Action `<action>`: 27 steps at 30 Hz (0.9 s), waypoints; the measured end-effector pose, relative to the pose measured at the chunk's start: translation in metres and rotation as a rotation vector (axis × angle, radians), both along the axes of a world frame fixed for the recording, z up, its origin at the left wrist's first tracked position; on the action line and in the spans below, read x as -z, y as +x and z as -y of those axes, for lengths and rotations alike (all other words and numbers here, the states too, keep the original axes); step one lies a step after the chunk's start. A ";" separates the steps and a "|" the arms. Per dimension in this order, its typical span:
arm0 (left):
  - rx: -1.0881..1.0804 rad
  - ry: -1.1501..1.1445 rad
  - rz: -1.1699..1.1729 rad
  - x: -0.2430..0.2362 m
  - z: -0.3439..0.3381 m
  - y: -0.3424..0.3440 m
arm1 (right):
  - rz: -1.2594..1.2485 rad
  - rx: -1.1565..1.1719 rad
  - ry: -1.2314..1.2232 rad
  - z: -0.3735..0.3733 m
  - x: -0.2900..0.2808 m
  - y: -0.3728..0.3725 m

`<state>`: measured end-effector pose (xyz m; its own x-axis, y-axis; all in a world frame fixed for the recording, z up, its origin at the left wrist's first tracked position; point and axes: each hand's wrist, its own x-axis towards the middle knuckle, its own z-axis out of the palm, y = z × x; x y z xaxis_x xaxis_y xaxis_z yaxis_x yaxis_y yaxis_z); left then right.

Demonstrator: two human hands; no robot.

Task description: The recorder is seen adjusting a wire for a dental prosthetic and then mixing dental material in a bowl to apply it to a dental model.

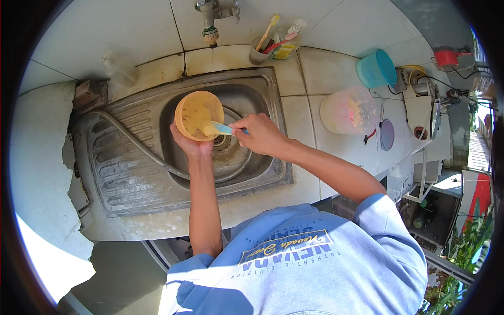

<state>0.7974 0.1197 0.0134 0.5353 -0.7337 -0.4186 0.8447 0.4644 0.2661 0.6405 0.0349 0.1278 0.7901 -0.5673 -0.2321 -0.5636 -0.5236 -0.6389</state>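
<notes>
My left hand [190, 143] grips an orange bowl [185, 119] from below, over the basin of the metal sink [181, 178]. The bowl is tilted, its mouth toward me, and its yellowish inside has brown marks or bits. In my right hand [261, 134] is a light blue-handled utensil [222, 128]; its rounded pale yellow end lies at the bowl's inner wall near the rim. Whether that end is a brush or a spatula I cannot tell. Beneath the bowl, a round shape and the drain [223, 140] show partly.
A grey hose [128, 137] crosses the ridged drainboard into the basin. The tap [210, 32] juts from the tiled wall. A cup of brushes [258, 54] stands behind the sink. Rightward are a translucent pink-stained tub [336, 112], a turquoise container [374, 71] and a round lid [387, 135].
</notes>
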 end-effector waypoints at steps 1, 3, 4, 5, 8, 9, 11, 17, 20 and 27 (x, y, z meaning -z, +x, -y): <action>-0.009 0.021 -0.041 -0.002 -0.004 -0.007 | 0.063 0.114 0.362 -0.011 -0.011 0.001; -0.007 0.002 -0.055 -0.007 -0.010 -0.019 | 0.253 0.133 0.350 -0.018 -0.004 -0.004; -0.004 -0.012 -0.071 -0.009 -0.013 -0.024 | 0.168 -0.004 0.105 -0.014 -0.006 -0.011; 0.003 -0.019 -0.067 -0.012 -0.017 -0.029 | 0.079 -0.139 -0.142 -0.012 -0.008 -0.016; 0.020 -0.041 -0.095 -0.014 -0.023 -0.045 | -0.020 -0.108 -0.443 -0.016 -0.003 -0.019; 0.026 -0.032 -0.083 -0.012 -0.023 -0.050 | -0.025 -0.095 -0.446 -0.024 -0.003 -0.025; 0.032 -0.029 -0.068 -0.012 -0.034 -0.057 | 0.048 -0.174 -0.192 -0.054 -0.011 -0.036; 0.045 -0.119 -0.101 0.002 -0.051 -0.089 | -0.003 -0.102 -0.296 -0.058 -0.013 -0.051; 0.062 -0.155 -0.022 0.000 -0.052 -0.097 | -0.081 -0.227 -0.205 -0.083 -0.026 -0.075; 0.154 0.064 -0.035 -0.002 -0.049 -0.130 | -0.022 -0.130 -0.380 -0.089 0.002 -0.117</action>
